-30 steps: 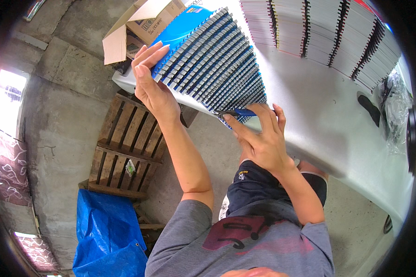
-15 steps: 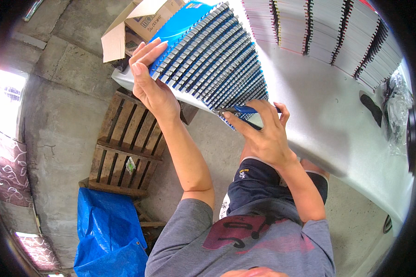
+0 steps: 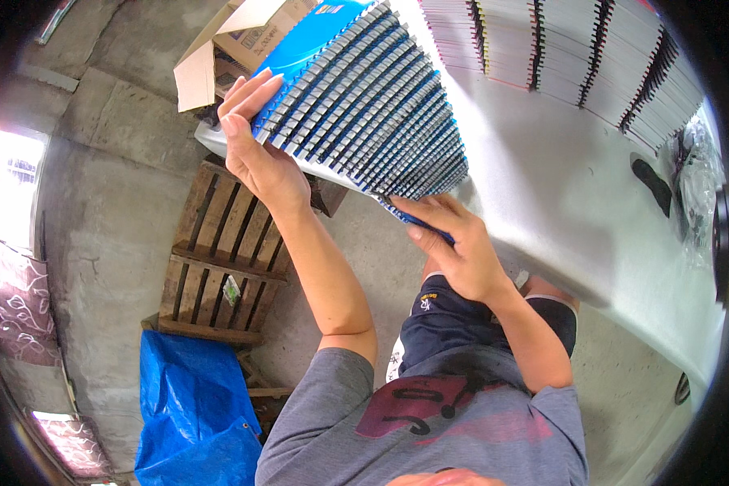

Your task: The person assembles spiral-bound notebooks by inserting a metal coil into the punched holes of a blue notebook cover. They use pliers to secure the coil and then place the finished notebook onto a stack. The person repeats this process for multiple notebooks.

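A fanned stack of spiral-bound notebooks (image 3: 364, 105) with blue covers is held over the near edge of a white table (image 3: 559, 202), spines toward me. My left hand (image 3: 259, 154) grips the stack's left end, fingers spread up along the top cover. The right end is pinched by my right hand (image 3: 449, 243) at the lower corner, thumb on a blue cover.
Rows of more notebooks (image 3: 567, 49) lie spread on the table at the back. An open cardboard box (image 3: 235, 40) stands at the upper left. A wooden pallet (image 3: 227, 251) and a blue tarp bag (image 3: 194, 413) lie on the concrete floor. A dark object (image 3: 652, 182) rests on the table's right.
Both hands have lifted the stack slightly up and toward the table; the grip is unchanged.
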Motion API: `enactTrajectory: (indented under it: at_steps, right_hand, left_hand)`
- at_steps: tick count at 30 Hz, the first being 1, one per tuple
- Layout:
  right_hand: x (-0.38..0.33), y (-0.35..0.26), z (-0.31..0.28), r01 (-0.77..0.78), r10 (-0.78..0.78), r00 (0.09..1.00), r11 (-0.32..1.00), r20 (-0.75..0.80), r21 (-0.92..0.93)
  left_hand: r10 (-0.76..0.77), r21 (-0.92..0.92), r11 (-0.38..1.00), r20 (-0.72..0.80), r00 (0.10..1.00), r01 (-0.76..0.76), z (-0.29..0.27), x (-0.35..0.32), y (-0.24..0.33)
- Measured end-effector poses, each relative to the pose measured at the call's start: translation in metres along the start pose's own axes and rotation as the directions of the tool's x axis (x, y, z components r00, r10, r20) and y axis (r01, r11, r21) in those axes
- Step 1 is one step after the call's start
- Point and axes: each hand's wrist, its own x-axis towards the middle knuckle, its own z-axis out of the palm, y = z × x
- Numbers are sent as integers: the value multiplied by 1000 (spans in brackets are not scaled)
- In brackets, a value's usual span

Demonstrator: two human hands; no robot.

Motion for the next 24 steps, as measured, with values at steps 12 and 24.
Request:
enactTrajectory:
  at_steps: [12, 24]
  right_hand:
    - [-7, -2, -4, 165, -267, 952, 861, -152, -481]
    - [-1, 3, 1, -177, 183, 983, 944, 7, 278]
  left_hand:
    - [-12, -28, 1000, 6, 1000, 12, -1, 1, -2]
    - [-10, -55, 998, 15, 1000, 11, 0, 1, -1]
